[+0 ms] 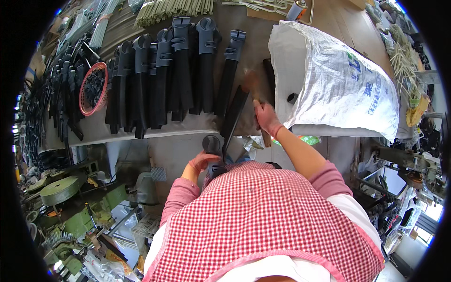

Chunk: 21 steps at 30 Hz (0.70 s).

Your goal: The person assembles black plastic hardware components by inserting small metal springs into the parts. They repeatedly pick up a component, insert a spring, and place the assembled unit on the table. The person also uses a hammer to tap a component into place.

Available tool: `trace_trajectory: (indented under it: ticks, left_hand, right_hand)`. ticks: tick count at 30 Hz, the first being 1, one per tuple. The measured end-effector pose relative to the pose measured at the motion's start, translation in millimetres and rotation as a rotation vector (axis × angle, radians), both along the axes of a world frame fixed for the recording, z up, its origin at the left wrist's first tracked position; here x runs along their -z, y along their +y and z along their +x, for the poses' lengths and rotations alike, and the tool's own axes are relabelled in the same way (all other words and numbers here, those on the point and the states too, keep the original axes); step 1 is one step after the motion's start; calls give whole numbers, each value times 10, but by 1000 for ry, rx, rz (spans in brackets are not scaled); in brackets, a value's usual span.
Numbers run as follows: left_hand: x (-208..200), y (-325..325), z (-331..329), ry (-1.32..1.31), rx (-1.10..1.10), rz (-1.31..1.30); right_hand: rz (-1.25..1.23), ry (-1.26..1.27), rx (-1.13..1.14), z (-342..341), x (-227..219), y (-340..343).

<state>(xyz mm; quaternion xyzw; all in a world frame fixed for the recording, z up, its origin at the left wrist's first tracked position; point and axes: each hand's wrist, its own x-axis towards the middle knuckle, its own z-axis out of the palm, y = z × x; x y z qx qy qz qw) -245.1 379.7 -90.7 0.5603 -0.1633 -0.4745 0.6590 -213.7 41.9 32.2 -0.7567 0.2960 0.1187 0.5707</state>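
Tubes point(186, 89) at left look done; another tube point(235, 109) seems unfinished, left grip point(203, 161) curled, apparently, round its fitting point(211, 144), right grip point(268, 119) closed on a mallet point(252, 81).

One head-worn fisheye view, left of its pair; it looks steeply down from above the checked apron point(263, 207), which fills the near foreground; left hand point(203, 161) and right hand point(268, 118) lie mid-field; worktable point(347, 21) beyond, toward the upper rim; edges bowed.

Tubes point(183, 77) on table point(256, 44), basket point(85, 109) left of them, sack point(345, 80) right, rods point(174, 8) behind.
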Motion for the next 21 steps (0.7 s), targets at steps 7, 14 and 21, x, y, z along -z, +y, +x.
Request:
trace_trajectory:
  ticks: [7, 14, 21]
  left_hand:
    - [-1170, -156, 236, 420, -99, 71]
    - [-2215, -363, 731, 110, -200, -129]
    - [-3159, -319, 1772, -28, -566, -806]
  right_hand:
    - [-547, -118, 70, 151, 621, -141]
    - [660, -539, 84, 416, -460, 842]
    - [755, -693, -141, 302, -1526, 839]
